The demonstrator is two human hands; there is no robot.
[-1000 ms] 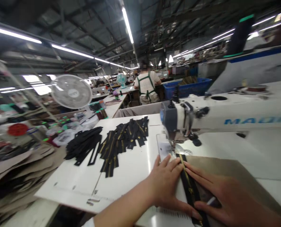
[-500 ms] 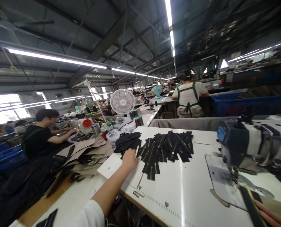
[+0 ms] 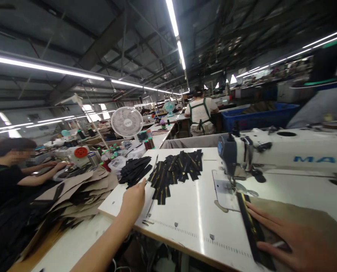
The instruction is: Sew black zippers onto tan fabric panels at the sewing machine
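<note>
My left hand is at the front left of the white sewing table, fingers closed, between a pile of black fabric strips and a spread of black zippers with gold teeth. What its fingertips pinch, if anything, I cannot make out. At lower right, my right hand lies with fingers stretched apart over a beige fabric piece and a black zipper with gold teeth along its edge. The zipper's far end is beside the needle area of the sewing machine.
Left of the table lies a stack of beige and black pieces. A white fan and thread spools stand behind. Two co-workers sit at other machines, one left, one ahead. A blue crate is at back right.
The view has turned right, bringing more of the sewing machine and my right hand into sight. My left hand remains near the strips and zippers.
</note>
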